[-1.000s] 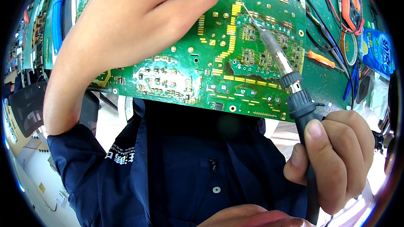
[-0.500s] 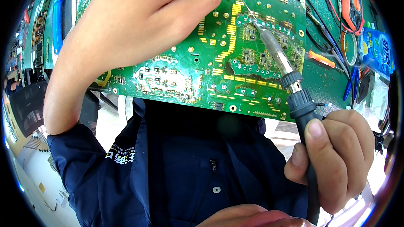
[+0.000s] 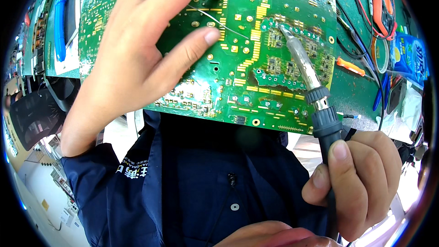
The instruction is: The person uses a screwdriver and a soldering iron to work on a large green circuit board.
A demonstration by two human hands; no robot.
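A large green circuit board with gold pads and small chips lies across the table in front of me. My right hand is wrapped round the dark handle of a soldering iron. The iron's tip points at a row of small pads right of the gold strip; whether it touches them I cannot tell. Over the board's left part is my left hand, thumb and forefinger spread apart. A thin solder wire runs from beneath its fingers toward the gold strip, clear of the iron's tip. Its other end is hidden.
To the right lie an orange-handled screwdriver, an orange-cased meter with leads, a roll of tape and a blue packet. A blue tube-shaped tool lies at the left. A black chair stands beyond it.
My left thumb and forefinger have come apart from their pinch, and the hand has moved left and nearer. The wire has left the iron's tip. The board has shifted slightly right.
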